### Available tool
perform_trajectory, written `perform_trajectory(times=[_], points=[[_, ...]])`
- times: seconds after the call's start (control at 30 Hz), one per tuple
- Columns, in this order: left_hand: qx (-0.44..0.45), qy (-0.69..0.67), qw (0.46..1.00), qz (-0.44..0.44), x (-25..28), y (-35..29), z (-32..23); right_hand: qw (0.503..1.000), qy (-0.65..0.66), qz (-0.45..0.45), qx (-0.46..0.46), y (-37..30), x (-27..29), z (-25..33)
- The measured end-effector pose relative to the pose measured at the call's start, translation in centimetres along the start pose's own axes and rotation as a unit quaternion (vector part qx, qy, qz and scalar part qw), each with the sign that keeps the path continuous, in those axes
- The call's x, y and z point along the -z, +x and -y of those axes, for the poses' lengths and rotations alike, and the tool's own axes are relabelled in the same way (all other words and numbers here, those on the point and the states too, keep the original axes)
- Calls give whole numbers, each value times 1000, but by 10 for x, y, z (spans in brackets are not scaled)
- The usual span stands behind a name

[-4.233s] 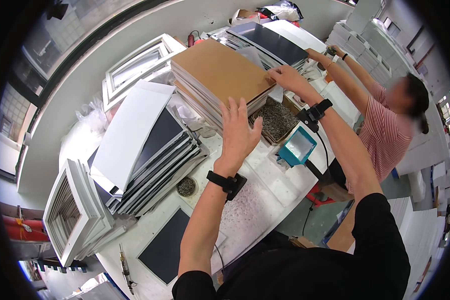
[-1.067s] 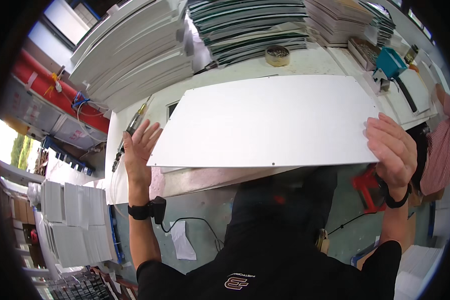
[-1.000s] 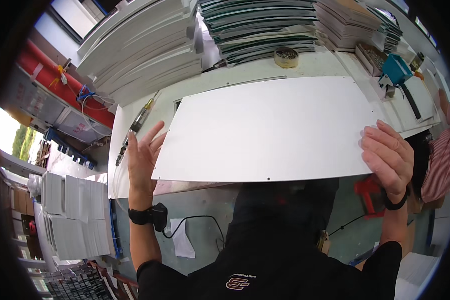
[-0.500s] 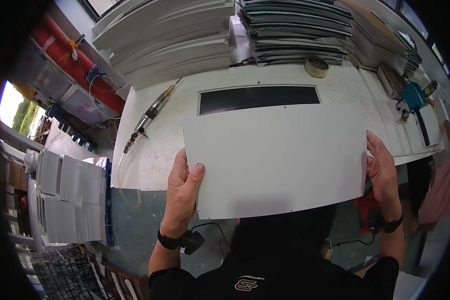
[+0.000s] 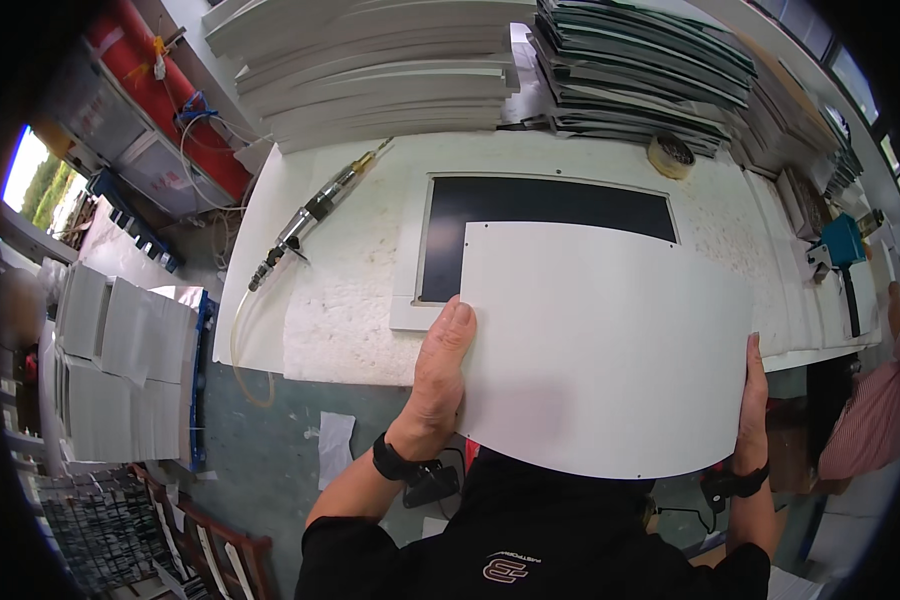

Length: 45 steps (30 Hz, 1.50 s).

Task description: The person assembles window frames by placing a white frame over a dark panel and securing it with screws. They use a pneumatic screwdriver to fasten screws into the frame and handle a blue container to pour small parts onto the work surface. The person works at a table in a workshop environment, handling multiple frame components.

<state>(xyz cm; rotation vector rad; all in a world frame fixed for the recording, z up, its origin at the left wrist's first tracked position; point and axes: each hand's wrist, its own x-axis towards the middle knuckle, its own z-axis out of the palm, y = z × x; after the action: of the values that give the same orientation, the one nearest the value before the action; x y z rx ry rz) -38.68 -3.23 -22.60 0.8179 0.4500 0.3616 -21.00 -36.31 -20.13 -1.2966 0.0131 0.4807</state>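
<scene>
With your left grip (image 5: 438,372) and right grip (image 5: 754,405) clamped on the white panel (image 5: 605,350) at 9 and 3 o'clock, over the 5 o'clock rim of the desk (image 5: 345,325), uneven pressure could bow it or scrape its 11 o'clock corner across the dark sheet (image 5: 545,203).

2-handed grip, pretty wide: left hand (image 5: 434,370) has its thumb (image 5: 457,320) up top, fingers mostly hidden. Right hand (image 5: 754,400) is kinda edge-on. Left forearm (image 5: 352,490) slants inward, right forearm (image 5: 752,522) basically straight.
</scene>
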Motion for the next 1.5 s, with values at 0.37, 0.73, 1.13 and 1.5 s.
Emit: perform_trajectory(times=[0.37, 0.73, 1.13, 1.5], points=[[-72, 240, 968, -5, 11, 40, -82, 938, -265, 5, 221, 58, -17, 52], [-431, 584, 684, -73, 67, 27, -52, 930, -321, 58, 168, 148, -50, 57], [-401, 609, 681, -75, 68, 27, -49, 928, -326, 83, 159, 178, -50, 52], [-376, 589, 709, -95, 71, 25, -48, 901, -397, 25, 173, 181, -56, 53]])
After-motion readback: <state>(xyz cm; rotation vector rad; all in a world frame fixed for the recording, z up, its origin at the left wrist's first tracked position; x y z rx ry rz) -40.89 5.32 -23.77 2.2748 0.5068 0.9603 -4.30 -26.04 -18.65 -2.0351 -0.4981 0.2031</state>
